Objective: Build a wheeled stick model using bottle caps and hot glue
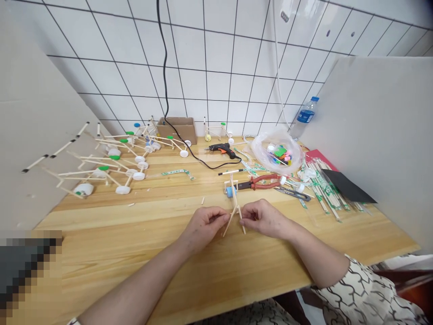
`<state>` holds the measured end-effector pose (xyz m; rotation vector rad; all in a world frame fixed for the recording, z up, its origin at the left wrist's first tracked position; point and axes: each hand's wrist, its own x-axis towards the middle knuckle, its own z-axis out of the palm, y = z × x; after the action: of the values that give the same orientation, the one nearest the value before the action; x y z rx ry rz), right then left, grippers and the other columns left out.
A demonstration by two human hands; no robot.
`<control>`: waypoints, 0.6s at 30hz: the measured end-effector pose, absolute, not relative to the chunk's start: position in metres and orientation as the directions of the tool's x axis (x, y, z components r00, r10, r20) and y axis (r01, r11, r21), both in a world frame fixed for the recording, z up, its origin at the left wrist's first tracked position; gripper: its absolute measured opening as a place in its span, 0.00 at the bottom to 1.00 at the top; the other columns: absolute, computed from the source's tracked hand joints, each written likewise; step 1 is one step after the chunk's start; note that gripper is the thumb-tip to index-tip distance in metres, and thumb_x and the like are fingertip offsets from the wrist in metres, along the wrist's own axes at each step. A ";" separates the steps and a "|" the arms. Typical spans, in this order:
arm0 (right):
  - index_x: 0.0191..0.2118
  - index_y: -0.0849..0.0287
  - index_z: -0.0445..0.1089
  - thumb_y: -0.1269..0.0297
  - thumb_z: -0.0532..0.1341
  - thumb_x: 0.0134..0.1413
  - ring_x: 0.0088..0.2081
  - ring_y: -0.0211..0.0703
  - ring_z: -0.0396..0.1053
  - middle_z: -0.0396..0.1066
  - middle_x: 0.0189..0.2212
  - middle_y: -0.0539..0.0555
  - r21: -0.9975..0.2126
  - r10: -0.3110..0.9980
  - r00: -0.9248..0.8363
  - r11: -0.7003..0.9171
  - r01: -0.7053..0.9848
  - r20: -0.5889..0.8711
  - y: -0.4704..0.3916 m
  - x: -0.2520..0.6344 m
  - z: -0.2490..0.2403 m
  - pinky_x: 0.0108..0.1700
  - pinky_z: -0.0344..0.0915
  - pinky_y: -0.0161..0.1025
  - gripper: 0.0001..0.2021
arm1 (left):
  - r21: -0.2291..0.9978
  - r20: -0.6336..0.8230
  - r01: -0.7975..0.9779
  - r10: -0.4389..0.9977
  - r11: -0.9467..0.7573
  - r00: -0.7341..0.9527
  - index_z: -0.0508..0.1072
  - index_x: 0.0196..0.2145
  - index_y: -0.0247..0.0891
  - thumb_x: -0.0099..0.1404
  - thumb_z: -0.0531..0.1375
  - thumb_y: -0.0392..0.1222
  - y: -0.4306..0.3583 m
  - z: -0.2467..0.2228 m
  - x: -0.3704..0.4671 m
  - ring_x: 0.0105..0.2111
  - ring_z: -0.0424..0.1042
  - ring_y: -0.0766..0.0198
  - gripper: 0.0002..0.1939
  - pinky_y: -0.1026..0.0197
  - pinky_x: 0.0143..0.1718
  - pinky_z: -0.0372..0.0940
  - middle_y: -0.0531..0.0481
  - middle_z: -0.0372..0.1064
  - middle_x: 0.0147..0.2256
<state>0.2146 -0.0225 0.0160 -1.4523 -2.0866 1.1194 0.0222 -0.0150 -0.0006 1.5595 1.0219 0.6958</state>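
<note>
Head view puts the frame [235, 203] of thin sticks between your two hands, in front of you above the table [135, 239]. Your left hand [207, 224] pinches its left leg between thumb and forefinger; your right hand [265, 219] pinches the right leg the same way, near the fork where the two legs meet. The legs spread toward you in an upside-down V. Toward the frame's far end sits a blue wheel [230, 192], and a black-tipped stick [231, 172] crosses there.

Just beyond your right hand lie red-handled pliers [267, 181], their nose close to the blue wheel, and a knife [293, 194]. Farther right you have wrapped sticks [324, 187] and a black card [350, 185]. A clear bag [260, 146] holds small coloured pieces, with a bottle [306, 116] behind it against the wall. Near the middle back rests a glue gun [223, 149]; its nozzle points left. A carton [182, 132] stands behind, to its left. On your left, several stick models [115, 157] with white wheels and green caps crowd together, well apart from your hands.
</note>
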 end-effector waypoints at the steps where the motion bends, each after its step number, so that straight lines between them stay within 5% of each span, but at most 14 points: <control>1: 0.21 0.63 0.65 0.67 0.58 0.46 0.19 0.30 0.53 0.57 0.16 0.44 -0.777 0.904 -0.404 0.152 0.611 -0.141 -0.022 0.215 0.017 0.22 0.51 0.29 0.07 | 0.963 -0.070 0.262 0.887 -0.059 0.457 0.73 0.26 0.33 0.59 0.55 0.42 -0.014 -0.001 0.022 0.23 0.64 0.68 0.11 0.68 0.25 0.59 0.53 0.68 0.21; 4: 0.23 0.63 0.65 0.66 0.58 0.46 0.19 0.30 0.52 0.57 0.16 0.44 -0.793 0.899 -0.414 0.145 0.592 -0.145 -0.021 0.217 0.017 0.22 0.51 0.29 0.07 | 0.933 0.029 0.312 0.903 -0.178 0.428 0.74 0.31 0.34 0.58 0.56 0.38 -0.011 -0.006 0.020 0.30 0.69 0.64 0.08 0.65 0.33 0.63 0.48 0.72 0.29; 10: 0.23 0.63 0.65 0.67 0.58 0.47 0.20 0.30 0.54 0.58 0.17 0.44 -0.798 0.874 -0.464 0.176 0.577 -0.143 -0.021 0.214 0.010 0.23 0.52 0.29 0.07 | 0.702 0.279 0.475 0.819 -0.530 0.502 0.74 0.32 0.36 0.56 0.58 0.33 -0.004 -0.013 0.023 0.33 0.67 0.61 0.06 0.62 0.35 0.63 0.47 0.70 0.30; 18: 0.21 0.62 0.62 0.69 0.56 0.46 0.20 0.30 0.53 0.56 0.17 0.44 -0.789 0.871 -0.474 0.199 0.581 -0.129 -0.023 0.210 0.011 0.23 0.51 0.29 0.06 | 0.583 0.311 0.541 0.782 -0.606 0.541 0.74 0.26 0.36 0.60 0.56 0.34 0.005 -0.021 0.030 0.31 0.65 0.62 0.08 0.62 0.33 0.60 0.48 0.67 0.26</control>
<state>0.2097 -0.0227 0.0111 -1.3628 -2.1349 1.1624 0.0304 0.0046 -0.0214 2.3607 1.0780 0.7780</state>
